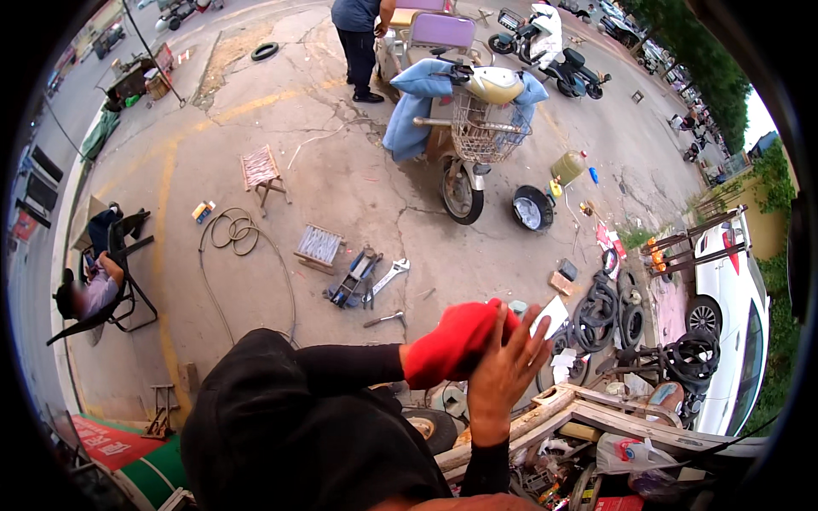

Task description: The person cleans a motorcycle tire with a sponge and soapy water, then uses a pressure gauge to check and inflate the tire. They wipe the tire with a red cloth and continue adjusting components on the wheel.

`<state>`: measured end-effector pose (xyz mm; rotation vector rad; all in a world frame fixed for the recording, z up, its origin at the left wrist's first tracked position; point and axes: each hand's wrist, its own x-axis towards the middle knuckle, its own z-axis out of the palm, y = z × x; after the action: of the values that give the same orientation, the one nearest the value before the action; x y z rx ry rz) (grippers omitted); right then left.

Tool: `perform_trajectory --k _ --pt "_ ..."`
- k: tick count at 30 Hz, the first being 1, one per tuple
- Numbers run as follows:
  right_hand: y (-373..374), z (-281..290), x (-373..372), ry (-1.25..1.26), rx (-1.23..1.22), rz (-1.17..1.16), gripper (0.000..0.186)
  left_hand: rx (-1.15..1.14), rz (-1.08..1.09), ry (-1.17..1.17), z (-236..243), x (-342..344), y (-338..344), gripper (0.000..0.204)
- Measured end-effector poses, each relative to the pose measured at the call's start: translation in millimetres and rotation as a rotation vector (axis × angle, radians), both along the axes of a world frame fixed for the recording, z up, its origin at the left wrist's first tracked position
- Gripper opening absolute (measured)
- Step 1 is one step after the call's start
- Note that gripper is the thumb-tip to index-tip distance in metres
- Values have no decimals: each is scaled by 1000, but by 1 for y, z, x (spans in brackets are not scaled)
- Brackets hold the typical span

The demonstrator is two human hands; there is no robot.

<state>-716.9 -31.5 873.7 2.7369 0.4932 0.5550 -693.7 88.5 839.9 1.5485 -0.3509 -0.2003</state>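
My left hand (443, 349) is inside a red glove or cloth covering, raised in front of my dark-clothed leg. Against its far end lies my bare right hand (504, 375), with fingers stretched out and slightly apart. Because the right hand overlaps it, the left hand's fingers do not show. A flat white piece (552, 317) shows just behind the right fingertips; whether they touch it I cannot tell. On the ground beyond are an adjustable wrench (390, 279), a blue-grey floor jack (353, 279) and a hammer-like tool (385, 319).
A three-wheeler (464, 128) with a wire basket stands ahead, with a person beside it (358, 43). A black basin (532, 209), low stools (319, 247) and a coiled hose (234, 234) are around. Tyres (596, 311), a wooden-edged box (554, 404) and a white car (728, 324) are right.
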Motion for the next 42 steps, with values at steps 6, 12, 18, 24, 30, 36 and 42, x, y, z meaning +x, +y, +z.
perform_trajectory --k 6,12,18,24,30,36,42 --pt "24 -9 -3 -34 -355 240 53 48 214 -406 -121 1 -4 47" --pt "7 20 -12 333 297 495 39 217 34 -251 -22 26 29 39" --pt "1 23 -3 902 2262 534 59 263 -143 -499 11 -22 -5 34" --pt "50 -5 -8 294 1911 296 67 129 -212 -349 -27 -29 -27 38" --pt "39 -52 -73 543 1114 361 73 -87 -285 56 -41 2 30 41" --pt "-29 -28 -41 920 1775 -166 41 -215 -243 5 -44 -31 2 45" --pt "-4 -33 -18 384 761 182 30 -218 -165 -25 -60 -38 -23 49"
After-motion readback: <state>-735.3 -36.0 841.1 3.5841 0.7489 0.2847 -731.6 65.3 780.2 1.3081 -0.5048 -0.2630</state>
